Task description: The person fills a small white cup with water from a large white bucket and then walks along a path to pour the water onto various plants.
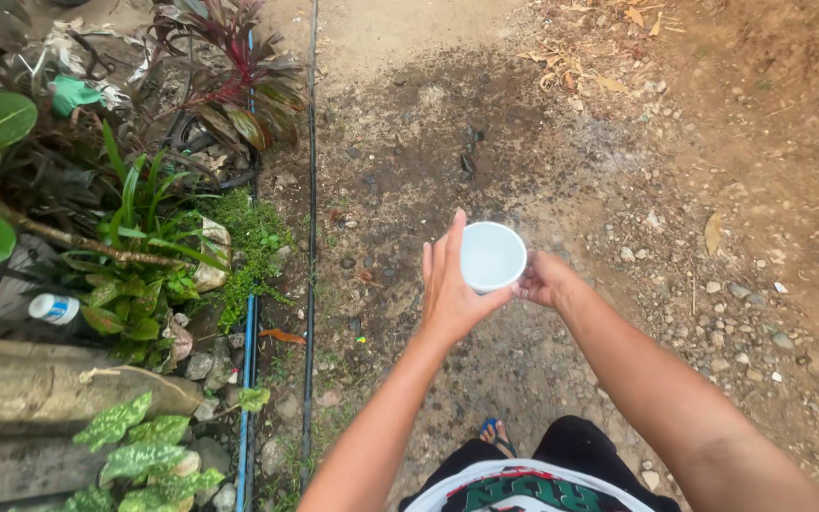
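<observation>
Cup point(492, 256), white and round, is sitting just above frame centre, its open mouth facing the camera, w/ both hands holding it over bare dirt. Left hand point(449, 284) is pressing against the cup's 9 o'clock side, fingers pointing up and flat along the rim, thumb tucking under. Right hand point(542, 278) is gripping at 3 o'clock; its fingers are mostly hidden behind the cup, so it's prob. a narrow pinch on the wall. Inside is looking pale bluish, can't tell if it's liquid.

Gravel path point(675, 218) is spreading from 12 to 4 o'clock, w/ a darker patch near 12. Two thin pipes, a black pipe point(312, 190) and a blue pipe point(246, 379), are running vertically at approx. 9 o'clock. Green plants point(144, 237) and a red-leaved plant point(239, 76) are filling the 9–11 o'clock area. Sandalled foot point(497, 435) is showing at 6 o'clock.
</observation>
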